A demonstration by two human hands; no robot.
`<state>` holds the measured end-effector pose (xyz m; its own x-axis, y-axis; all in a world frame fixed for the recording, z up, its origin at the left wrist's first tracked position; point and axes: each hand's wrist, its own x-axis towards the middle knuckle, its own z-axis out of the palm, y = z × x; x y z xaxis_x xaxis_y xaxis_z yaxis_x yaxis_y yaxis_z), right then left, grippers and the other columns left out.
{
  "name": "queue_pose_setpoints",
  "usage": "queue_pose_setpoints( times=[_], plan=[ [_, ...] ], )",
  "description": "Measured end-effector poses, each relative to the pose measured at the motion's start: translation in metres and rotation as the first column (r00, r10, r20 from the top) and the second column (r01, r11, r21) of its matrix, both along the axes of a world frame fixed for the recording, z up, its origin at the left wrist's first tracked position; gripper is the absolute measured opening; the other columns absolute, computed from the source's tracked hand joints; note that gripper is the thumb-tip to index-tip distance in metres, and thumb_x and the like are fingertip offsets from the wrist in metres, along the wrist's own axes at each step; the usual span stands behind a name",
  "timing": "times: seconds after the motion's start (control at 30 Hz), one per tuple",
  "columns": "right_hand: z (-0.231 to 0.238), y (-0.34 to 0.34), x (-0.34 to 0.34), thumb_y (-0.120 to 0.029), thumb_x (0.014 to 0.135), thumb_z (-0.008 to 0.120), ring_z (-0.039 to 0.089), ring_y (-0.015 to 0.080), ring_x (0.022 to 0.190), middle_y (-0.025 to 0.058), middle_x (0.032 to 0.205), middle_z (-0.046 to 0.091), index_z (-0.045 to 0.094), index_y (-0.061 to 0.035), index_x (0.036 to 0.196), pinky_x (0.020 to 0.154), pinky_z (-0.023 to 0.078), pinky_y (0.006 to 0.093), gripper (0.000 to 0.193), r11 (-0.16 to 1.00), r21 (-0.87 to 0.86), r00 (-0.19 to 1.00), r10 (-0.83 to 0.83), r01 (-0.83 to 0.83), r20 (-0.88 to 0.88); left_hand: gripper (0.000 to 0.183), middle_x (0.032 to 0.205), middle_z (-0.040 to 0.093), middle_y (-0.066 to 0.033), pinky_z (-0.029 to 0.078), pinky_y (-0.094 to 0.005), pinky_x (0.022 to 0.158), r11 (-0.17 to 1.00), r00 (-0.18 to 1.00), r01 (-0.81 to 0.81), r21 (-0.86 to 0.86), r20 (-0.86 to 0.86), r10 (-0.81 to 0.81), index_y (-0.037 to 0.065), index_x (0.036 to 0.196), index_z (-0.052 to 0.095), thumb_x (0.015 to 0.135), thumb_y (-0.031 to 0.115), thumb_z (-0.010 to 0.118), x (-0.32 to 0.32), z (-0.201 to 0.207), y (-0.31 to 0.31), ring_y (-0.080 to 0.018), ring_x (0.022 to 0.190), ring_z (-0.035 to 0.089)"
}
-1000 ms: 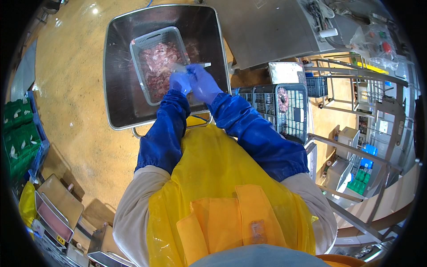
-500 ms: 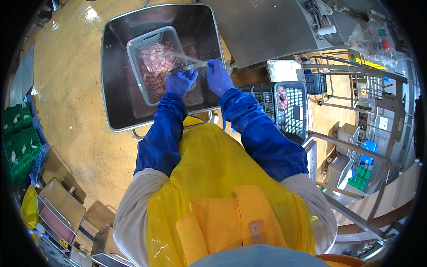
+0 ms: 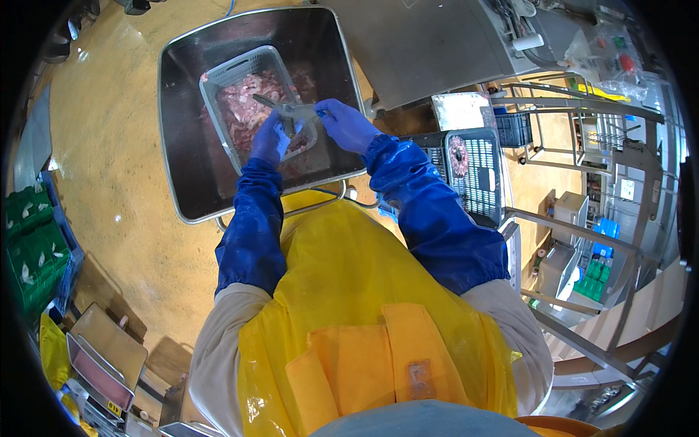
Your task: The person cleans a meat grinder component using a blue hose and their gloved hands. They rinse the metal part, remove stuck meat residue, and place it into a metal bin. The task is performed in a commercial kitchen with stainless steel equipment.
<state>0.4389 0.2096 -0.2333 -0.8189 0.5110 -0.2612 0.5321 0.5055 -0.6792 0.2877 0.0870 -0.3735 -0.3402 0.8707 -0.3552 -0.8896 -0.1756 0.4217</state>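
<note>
My right hand (image 3: 346, 125), in a blue glove, is closed around the handle of what looks like a knife (image 3: 302, 111), its pale blade pointing left and somewhat blurred. Facing it, my left hand (image 3: 269, 140) grips a small metal tool (image 3: 263, 100) with a dark arm sticking up; its exact kind is hard to make out. The blade lies against or just over this tool. Both hands are above a grey perforated basket (image 3: 216, 116) holding pinkish meat scraps (image 3: 244, 109). That basket stands tilted inside a deep metal tub (image 3: 182, 138).
A dark crate (image 3: 495, 171) with a ring-shaped pinkish piece (image 3: 458, 156) stands to the right of my forearm. Beyond the tub is a grey steel surface (image 3: 422, 54). Metal rails (image 3: 582, 237) run along the right, and green crates (image 3: 33, 244) stand far left.
My left hand has moved slightly left and down, and its metal tool now shows more. The right hand has shifted left, with the blade less streaked than before. The view has shifted slightly.
</note>
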Motion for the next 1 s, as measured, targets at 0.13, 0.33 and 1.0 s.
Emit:
queue_pose_setpoints(
  times=[0.13, 0.33, 1.0],
  plan=[
    [-0.003, 0.011, -0.012, -0.018, 0.097, 0.049, 0.064, 0.0316, 0.096, 0.0196, 0.11, 0.064, 0.056, -0.004, 0.123, 0.089, 0.05, 0.0398, 0.03, 0.997, 0.072, 0.999, 0.042, -0.041, -0.006, 0.029, 0.115, 0.064, -0.0074, 0.048, -0.0338, 0.095, 0.996, 0.995, 0.047, -0.081, -0.088, -0.054, 0.002, 0.12, 0.059, 0.096, 0.019, 0.06, -0.009, -0.003, -0.009, -0.02, 0.105, 0.062],
    [0.036, 0.029, -0.043, -0.02, 0.096, 0.048, 0.066, 0.0286, 0.086, 0.0187, 0.102, 0.066, 0.059, -0.0042, 0.121, 0.082, 0.051, 0.039, 0.032, 0.971, -0.083, 0.975, 0.224, -0.222, 0.009, 0.024, 0.104, 0.064, -0.0005, 0.045, -0.0293, 0.092, 0.98, 0.828, 0.073, -0.186, -0.536, -0.164, 0.003, 0.113, 0.062, 0.092, 0.014, 0.066, -0.014, 0.01, -0.03, -0.0131, 0.098, 0.061],
    [0.055, 0.112, -0.108, -0.02, 0.089, 0.049, 0.063, 0.034, 0.107, 0.0174, 0.114, 0.067, 0.065, -0.0056, 0.117, 0.094, 0.049, 0.0419, 0.035, 0.8, 0.247, 0.822, 0.457, -0.547, 0.34, 0.032, 0.13, 0.053, -0.0171, 0.046, -0.0371, 0.098, 0.997, 0.117, -0.038, -0.067, -0.991, -0.062, 0.005, 0.103, 0.066, 0.074, -0.005, 0.074, 0.016, 0.051, -0.017, -0.0346, 0.119, 0.055]
  ],
)
